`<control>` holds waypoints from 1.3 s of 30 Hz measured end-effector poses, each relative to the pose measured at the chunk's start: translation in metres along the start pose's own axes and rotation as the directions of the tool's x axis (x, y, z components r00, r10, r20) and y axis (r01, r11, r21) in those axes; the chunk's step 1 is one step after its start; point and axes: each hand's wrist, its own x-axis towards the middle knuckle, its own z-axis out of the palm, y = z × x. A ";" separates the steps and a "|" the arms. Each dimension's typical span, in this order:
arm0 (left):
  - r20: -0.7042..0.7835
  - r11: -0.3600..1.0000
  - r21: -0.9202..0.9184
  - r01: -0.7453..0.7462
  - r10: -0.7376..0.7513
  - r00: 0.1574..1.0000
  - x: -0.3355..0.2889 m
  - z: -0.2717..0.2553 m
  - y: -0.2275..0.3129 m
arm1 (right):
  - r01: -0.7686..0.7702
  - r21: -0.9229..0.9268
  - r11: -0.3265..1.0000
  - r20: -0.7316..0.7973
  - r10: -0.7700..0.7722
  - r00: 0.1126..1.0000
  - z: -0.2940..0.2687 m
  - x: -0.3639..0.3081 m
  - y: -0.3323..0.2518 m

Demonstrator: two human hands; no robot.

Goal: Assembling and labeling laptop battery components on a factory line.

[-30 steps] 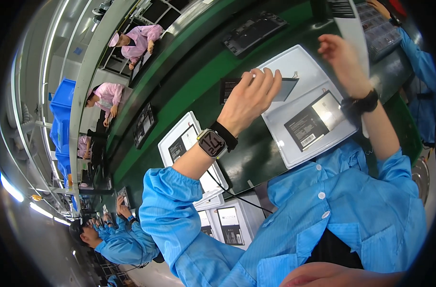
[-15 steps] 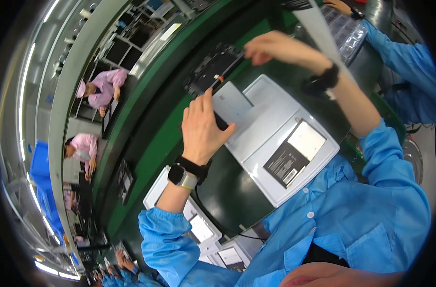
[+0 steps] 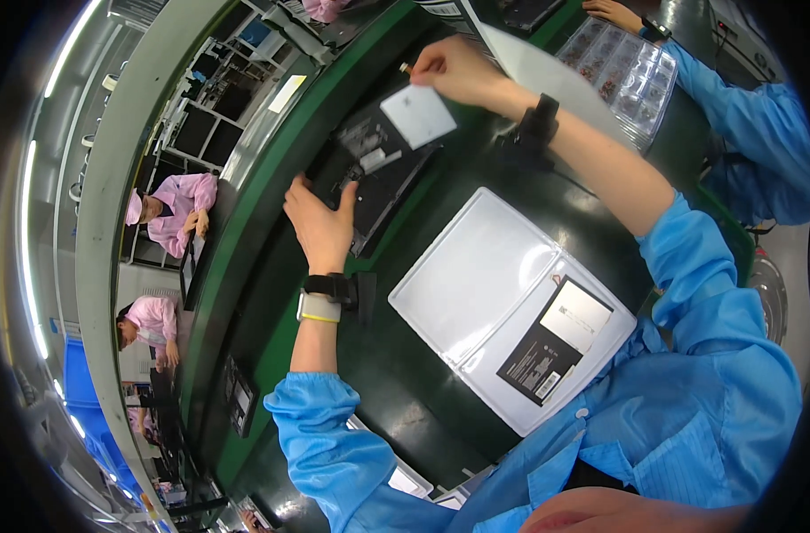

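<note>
Left hand (image 3: 323, 224), thumb and fingers apart, at black frame (image 3: 389, 197); right hand (image 3: 458, 73), fingertips together on battery (image 3: 419, 117)

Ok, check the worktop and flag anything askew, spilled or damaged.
Nothing stands out: no spill or damage shows. One battery is over the black frame, the right hand at its upper end, the left hand at the frame's edge; whether battery and frame touch is unclear. A second battery lies in the white tray.

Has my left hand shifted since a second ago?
Yes. Judged against the open white tray, the left hand has gone leftward, from over the tray's left edge to the near end of the black device frame.
</note>
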 end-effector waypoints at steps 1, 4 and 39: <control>0.185 0.938 -0.236 0.254 -0.213 0.959 0.009 0.009 -0.014 | -0.046 -0.004 0.999 -0.011 0.046 0.999 -0.002 0.006 0.006; 0.571 0.624 -0.462 0.630 -0.335 0.750 0.013 0.051 -0.035 | -0.084 0.039 0.996 -0.081 0.087 0.993 -0.001 0.015 0.022; 0.184 0.980 -0.189 -0.064 0.100 0.978 -0.006 0.006 -0.054 | 0.058 -0.008 0.998 0.403 -0.050 0.914 0.128 0.018 0.037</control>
